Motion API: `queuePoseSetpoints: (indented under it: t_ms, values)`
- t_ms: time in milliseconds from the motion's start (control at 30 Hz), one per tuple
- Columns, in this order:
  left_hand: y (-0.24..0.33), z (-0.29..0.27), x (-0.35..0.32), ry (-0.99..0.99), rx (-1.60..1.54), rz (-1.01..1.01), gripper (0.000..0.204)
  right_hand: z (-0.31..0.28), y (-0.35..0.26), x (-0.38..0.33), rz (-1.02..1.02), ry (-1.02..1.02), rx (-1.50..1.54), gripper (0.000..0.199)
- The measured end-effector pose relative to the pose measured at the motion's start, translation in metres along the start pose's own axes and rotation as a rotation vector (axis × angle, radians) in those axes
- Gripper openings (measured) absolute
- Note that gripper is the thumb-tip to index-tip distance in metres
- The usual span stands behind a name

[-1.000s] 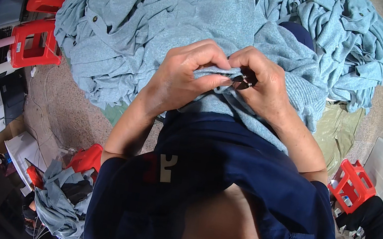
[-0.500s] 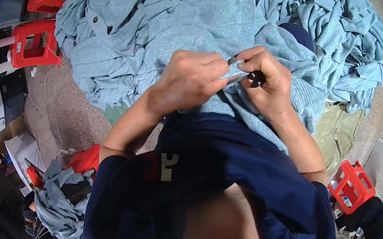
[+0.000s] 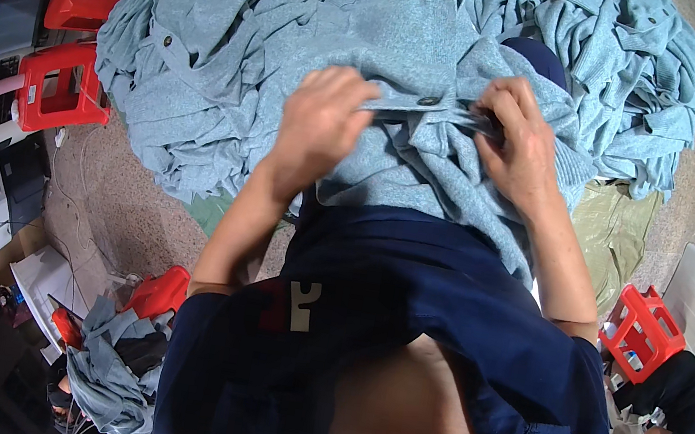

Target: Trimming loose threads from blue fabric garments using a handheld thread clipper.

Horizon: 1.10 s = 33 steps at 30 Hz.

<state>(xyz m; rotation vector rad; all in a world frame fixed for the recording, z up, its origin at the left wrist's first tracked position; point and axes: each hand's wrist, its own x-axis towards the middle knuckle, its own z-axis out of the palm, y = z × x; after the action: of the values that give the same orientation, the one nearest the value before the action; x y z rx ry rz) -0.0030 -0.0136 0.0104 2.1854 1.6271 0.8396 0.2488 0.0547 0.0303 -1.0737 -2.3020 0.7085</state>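
A light blue-grey knitted cardigan lies bunched across my lap. Its buttoned front band stretches between my hands, with a dark button near the middle. My left hand, smeared by motion, is closed at the band's left end. At the other end, the fingers of my right hand pinch the band. Something dark shows beneath the right fingers; its kind is mostly hidden.
Heaps of similar knitwear lie far left and far right. Red plastic stools stand at the left and right. Another person sits at the lower right. A olive-coloured sheet lies on the floor.
My hands have moved apart from a close pinch, the left one leftward, the right one slightly right. The band between them now lies stretched, and the black tool in my right hand is mostly hidden.
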Motion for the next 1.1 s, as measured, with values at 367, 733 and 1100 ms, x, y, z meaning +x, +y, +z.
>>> queuePoseSetpoints:
  t_ms: [367,733,1100]
  values:
    - [-0.031,-0.057,-0.033,-0.031,-1.065,-0.614,0.02,-0.063,0.028,-0.03,0.305,-0.127,-0.041,0.027]
    - [0.066,-0.03,0.04,-0.079,-1.272,-0.515,0.022,-0.053,-0.041,0.003,-0.451,0.167,0.152,0.021]
    - [0.06,-0.012,0.03,0.001,-0.882,-0.127,0.019,-0.003,-0.033,0.002,-0.372,0.235,0.28,0.012]
